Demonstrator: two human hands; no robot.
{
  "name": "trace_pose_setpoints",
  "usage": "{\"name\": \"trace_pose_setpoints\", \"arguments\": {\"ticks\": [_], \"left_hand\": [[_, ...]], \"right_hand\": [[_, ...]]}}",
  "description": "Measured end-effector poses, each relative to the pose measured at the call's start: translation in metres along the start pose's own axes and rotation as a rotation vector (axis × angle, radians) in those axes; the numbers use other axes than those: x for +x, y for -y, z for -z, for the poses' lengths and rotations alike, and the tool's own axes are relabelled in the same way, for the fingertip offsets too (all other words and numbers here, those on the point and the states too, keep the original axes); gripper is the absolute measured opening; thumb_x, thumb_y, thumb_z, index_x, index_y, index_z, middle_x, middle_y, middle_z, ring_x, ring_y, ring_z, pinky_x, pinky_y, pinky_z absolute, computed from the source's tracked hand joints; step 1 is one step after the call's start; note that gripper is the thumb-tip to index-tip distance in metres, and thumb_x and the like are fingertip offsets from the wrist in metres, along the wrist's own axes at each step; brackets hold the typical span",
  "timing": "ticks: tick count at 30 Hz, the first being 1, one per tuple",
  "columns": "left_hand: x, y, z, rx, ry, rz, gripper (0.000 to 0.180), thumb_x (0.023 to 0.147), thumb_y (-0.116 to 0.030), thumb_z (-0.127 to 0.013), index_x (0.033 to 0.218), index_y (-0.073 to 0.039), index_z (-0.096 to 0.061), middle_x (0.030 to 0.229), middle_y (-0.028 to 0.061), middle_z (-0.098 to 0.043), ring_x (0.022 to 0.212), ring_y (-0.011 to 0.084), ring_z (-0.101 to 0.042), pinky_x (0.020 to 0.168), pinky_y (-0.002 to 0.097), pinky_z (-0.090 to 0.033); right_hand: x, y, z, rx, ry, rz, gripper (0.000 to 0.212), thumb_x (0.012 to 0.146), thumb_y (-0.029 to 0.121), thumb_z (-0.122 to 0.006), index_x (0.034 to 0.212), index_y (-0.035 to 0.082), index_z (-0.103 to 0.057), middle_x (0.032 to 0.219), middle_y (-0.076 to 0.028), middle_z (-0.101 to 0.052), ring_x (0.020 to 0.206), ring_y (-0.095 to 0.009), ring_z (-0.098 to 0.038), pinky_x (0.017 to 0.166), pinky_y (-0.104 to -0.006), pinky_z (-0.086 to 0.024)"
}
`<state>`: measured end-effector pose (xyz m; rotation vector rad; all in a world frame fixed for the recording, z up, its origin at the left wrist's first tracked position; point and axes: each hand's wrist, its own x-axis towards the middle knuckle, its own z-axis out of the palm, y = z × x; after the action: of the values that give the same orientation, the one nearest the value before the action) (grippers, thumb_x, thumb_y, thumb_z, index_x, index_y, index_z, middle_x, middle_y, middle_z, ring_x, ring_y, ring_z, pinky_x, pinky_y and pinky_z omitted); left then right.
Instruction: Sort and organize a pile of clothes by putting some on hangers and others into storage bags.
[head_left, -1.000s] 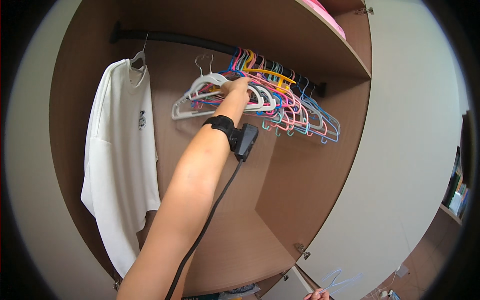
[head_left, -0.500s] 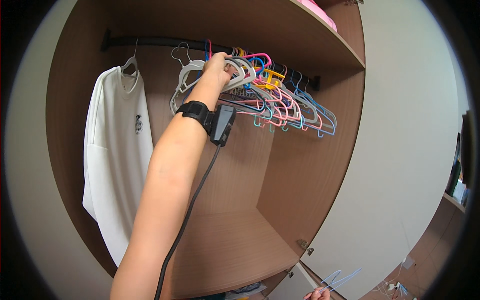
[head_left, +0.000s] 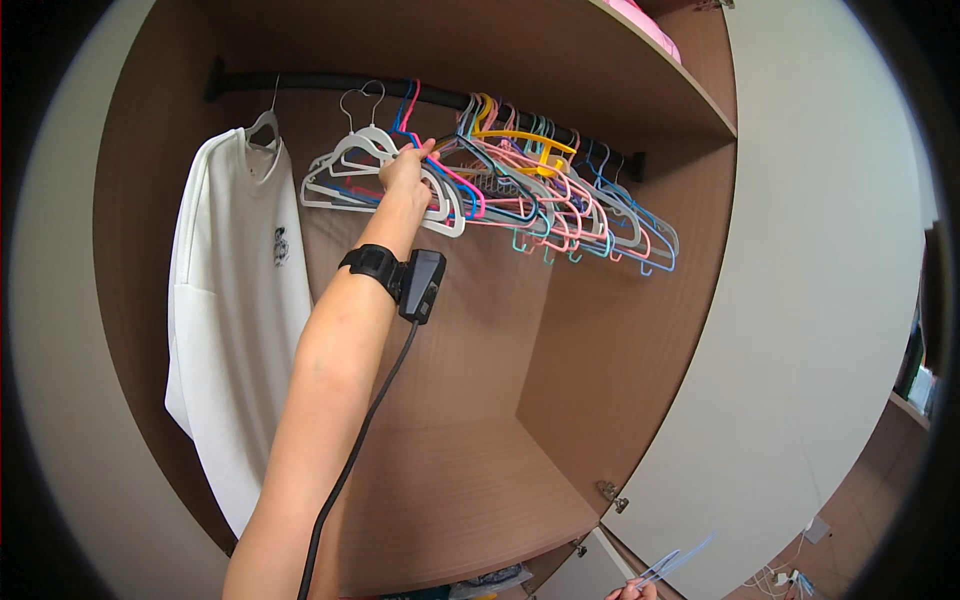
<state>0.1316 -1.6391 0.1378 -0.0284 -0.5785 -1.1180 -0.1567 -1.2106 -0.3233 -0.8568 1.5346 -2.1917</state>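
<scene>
My left hand (head_left: 405,172) reaches up to the rail, fingers closed among several hangers. The pink hanger (head_left: 462,183) passes by its fingertips, with a blue hanger (head_left: 405,118) close beside it. Two white hangers (head_left: 350,146) hang around the same hand; which ones it grips is partly hidden. Low at the right, my right hand (head_left: 632,590), cut off by the lower edge, holds a thin light-blue hanger (head_left: 680,560). A black device (head_left: 422,287) with a cable is strapped to my left wrist.
A white sweatshirt (head_left: 235,260) hangs at the left of the black rail (head_left: 300,83). Many coloured hangers (head_left: 590,205) crowd its right part, a yellow one (head_left: 550,155) among them. The wardrobe shelf (head_left: 640,50) runs above; a white door (head_left: 800,250) stands at the right.
My left hand has moved left and slightly down. The white, pink and blue hangers near it have turned and spread, apart from the crowded bunch. The light-blue hanger in my right hand has tilted slightly.
</scene>
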Motion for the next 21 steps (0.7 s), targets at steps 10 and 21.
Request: {"name": "trace_pose_setpoints", "arguments": {"ticks": [10, 21], "left_hand": [[0.015, -0.009, 0.006, -0.094, 0.241, 0.139, 0.050, 0.076, 0.007, -0.050, 0.123, -0.009, -0.040, 0.103, 0.0079, -0.054, 0.085, 0.0208, -0.056, 0.073, 0.0369, -0.048], [-0.002, -0.032, 0.025, 0.146, 0.420, -0.136, 0.038, 0.079, 0.007, -0.050, 0.111, -0.009, -0.035, 0.082, 0.0119, -0.053, 0.048, 0.0095, -0.044, 0.045, 0.0233, -0.043]], "right_hand": [[-0.001, 0.008, -0.010, -0.058, -0.021, -0.072, 0.007, 0.088, 0.013, -0.052, 0.085, 0.008, -0.050, 0.062, 0.000, -0.050, 0.049, -0.005, -0.039, 0.043, -0.0182, -0.029], [-0.005, -0.009, -0.009, -0.021, -0.045, -0.035, 0.007, 0.088, 0.014, -0.052, 0.086, 0.007, -0.050, 0.061, 0.000, -0.049, 0.048, -0.006, -0.039, 0.042, -0.0184, -0.029]]}}
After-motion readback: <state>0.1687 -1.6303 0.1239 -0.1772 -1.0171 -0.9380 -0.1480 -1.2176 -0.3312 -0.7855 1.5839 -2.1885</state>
